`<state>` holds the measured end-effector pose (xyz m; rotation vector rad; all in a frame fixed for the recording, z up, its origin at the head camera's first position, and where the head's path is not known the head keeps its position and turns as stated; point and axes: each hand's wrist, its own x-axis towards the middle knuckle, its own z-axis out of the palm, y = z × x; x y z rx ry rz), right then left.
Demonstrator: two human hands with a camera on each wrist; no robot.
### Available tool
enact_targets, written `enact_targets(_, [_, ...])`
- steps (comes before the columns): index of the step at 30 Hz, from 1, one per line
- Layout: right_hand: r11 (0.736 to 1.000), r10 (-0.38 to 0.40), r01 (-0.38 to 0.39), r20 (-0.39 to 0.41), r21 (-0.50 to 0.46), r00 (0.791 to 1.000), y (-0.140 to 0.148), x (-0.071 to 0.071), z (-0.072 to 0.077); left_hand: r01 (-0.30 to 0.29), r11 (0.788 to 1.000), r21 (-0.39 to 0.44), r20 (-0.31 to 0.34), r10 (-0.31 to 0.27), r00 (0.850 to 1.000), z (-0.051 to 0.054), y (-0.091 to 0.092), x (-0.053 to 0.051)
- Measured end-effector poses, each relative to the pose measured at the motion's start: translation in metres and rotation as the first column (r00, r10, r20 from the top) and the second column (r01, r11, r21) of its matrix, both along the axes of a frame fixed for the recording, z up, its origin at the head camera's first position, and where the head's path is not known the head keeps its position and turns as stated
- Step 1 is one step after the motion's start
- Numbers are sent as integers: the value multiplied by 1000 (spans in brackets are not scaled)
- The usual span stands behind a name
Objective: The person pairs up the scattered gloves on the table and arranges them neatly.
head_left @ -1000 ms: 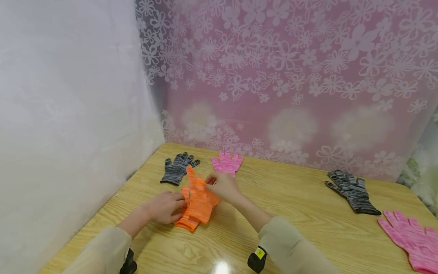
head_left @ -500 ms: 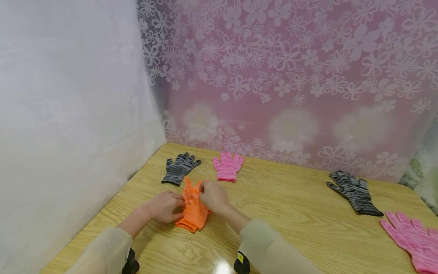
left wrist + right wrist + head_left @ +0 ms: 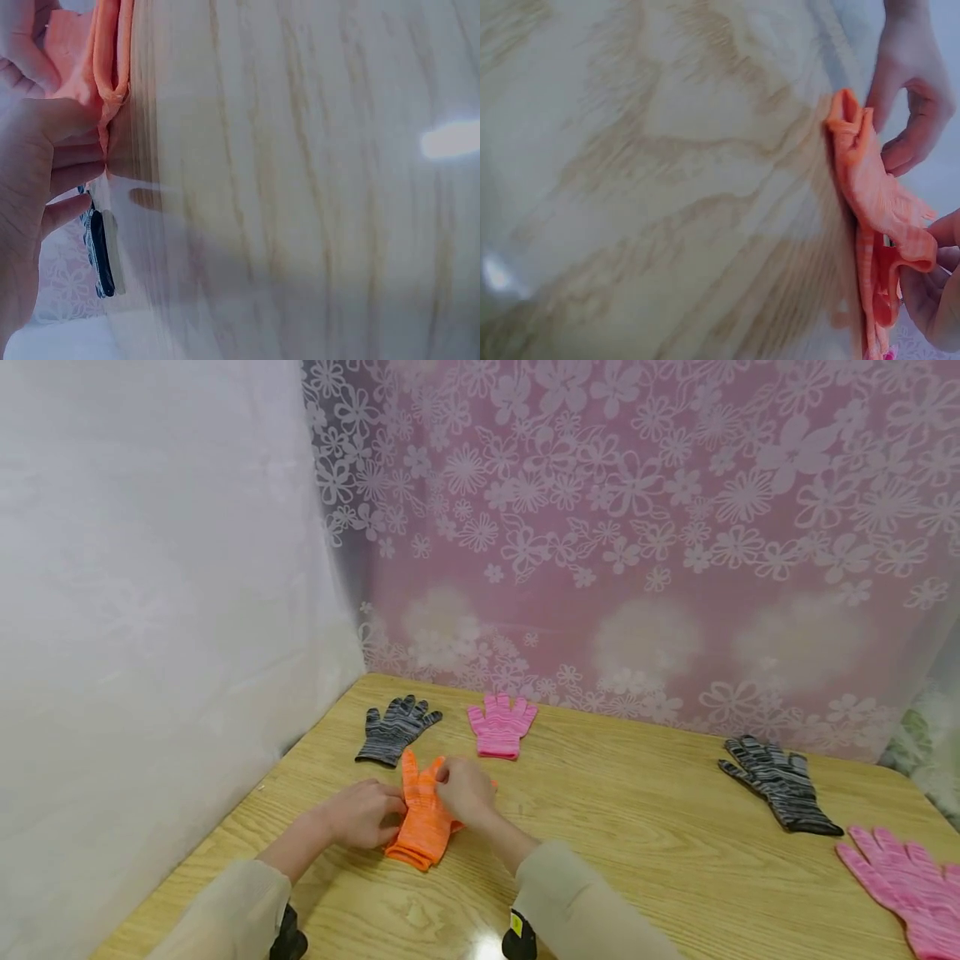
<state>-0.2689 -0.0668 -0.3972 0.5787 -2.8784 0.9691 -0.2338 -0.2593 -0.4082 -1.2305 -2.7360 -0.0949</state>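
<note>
Two orange knit gloves [image 3: 424, 827] lie one over the other on the table, cuffs toward me, and the upper one covers most of the lower. At their left edge my left hand [image 3: 363, 814] pinches the fabric near the cuff; in the left wrist view the thumb and fingers [image 3: 71, 157] meet at that edge. My right hand [image 3: 467, 789] pinches the upper glove near its fingers. The right wrist view has this glove [image 3: 877, 180] raised and folded where the right hand [image 3: 937, 296] grips it, with the left hand [image 3: 915, 90] beyond.
Behind the orange pair lie a grey-black glove [image 3: 397, 731] and a pink glove [image 3: 501, 727]. Another grey-black glove [image 3: 780, 785] and pink glove [image 3: 911, 885] lie at the right. A white sheet [image 3: 180, 610] hangs left, a flowered pink curtain [image 3: 600, 543] behind.
My right hand has come down and slightly left, laying the upper orange glove over the lower one. The left hand has stayed at the left edge.
</note>
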Motion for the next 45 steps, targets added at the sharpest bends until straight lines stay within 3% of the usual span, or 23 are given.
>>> enact_targets(3, [996,61,-58,-58,63,996,0,3,-4,1,1000,28,-15,0,1000,2,1,0])
enact_targets(6, [986,104,-89,-101,138,989,-1,5,-4,24,999,42,-120,-19,993,6,6,0])
enact_targets(10, [971,166,-143,-114,191,979,1,3,1,134,991,28,-282,-121,952,9,15,-1])
enact_targets(12, [964,203,-177,-119,198,972,5,0,4,188,982,8,-306,-176,935,8,19,-2])
enact_targets(15, [941,282,-251,-115,229,953,15,-6,9,222,974,-36,-305,-222,926,5,21,-2])
enact_targets(17, [910,346,-302,-122,284,930,22,-10,10,220,973,-65,-299,-230,926,2,20,-1])
enact_targets(20, [835,461,-363,-166,413,872,31,-15,8,209,973,-95,-291,-228,929,0,19,0])
enact_targets(23, [775,535,-368,-223,514,815,38,-18,3,180,977,-112,-258,-203,944,0,19,2])
enact_targets(25, [751,567,-376,-237,543,789,41,-20,-1,154,980,-127,-226,-179,958,2,21,4])
enact_targets(28, [734,591,-398,-231,550,773,44,-22,-6,126,982,-144,-176,-150,973,4,23,5])
enact_targets(33, [715,612,-415,-217,562,761,46,-24,-8,118,987,-112,-111,-130,985,5,26,7])
enact_targets(37, [707,627,-406,-246,579,739,46,-23,-8,128,990,-58,-51,-131,990,6,29,7])
enact_targets(41, [728,618,-399,-283,557,733,47,-23,-8,149,988,-42,-53,-151,987,6,34,6])
enact_targets(45, [770,574,-353,-337,531,747,49,-24,-5,148,988,-42,-65,-151,986,5,36,6])
